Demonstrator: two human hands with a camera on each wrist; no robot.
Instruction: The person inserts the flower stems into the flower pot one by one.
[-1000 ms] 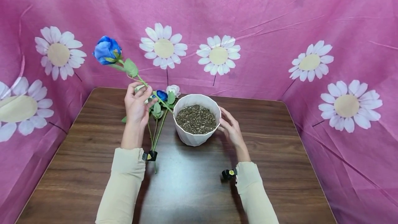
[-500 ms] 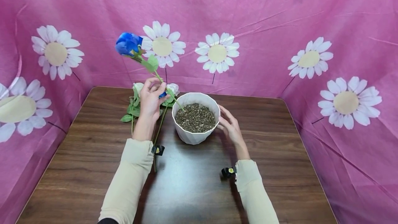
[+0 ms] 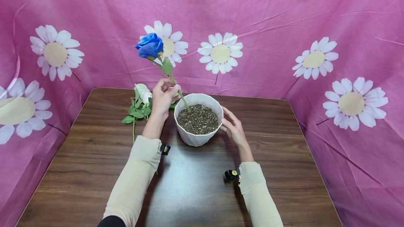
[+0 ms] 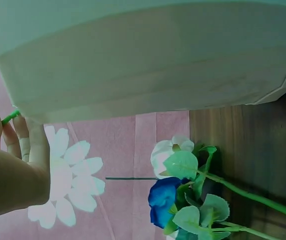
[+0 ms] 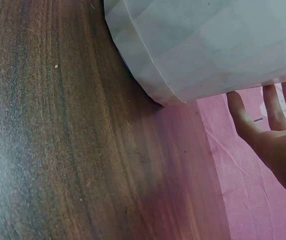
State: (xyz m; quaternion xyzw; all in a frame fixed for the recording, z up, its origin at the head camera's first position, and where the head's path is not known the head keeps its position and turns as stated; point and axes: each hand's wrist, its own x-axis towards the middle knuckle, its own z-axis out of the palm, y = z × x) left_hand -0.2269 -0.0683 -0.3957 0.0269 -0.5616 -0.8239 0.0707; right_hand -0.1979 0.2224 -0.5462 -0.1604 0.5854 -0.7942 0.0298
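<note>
My left hand (image 3: 162,99) pinches the green stem of a blue rose (image 3: 149,46) between thumb and fingers. The stem leans left, and its lower end meets the dark soil (image 3: 200,120) just inside the left rim of a white faceted pot (image 3: 196,140). A short bit of that stem (image 4: 10,117) shows at the fingertips in the left wrist view. Against the pot's right side rest the fingertips of my right hand (image 3: 235,129), fingers extended and spread. The right wrist view shows these fingers (image 5: 240,117) touching the pot wall (image 5: 207,50).
Left of the pot, a white rose (image 3: 143,93) lies on the wooden table (image 3: 268,150), partly behind my left hand. Another blue rose (image 4: 163,202) lies beside a white one in the left wrist view. A pink cloth (image 3: 258,6) printed with daisies surrounds the table.
My left hand has moved right with the blue rose, bringing its stem from the pot's left rim into the soil and more upright. My right hand stays at the pot.
</note>
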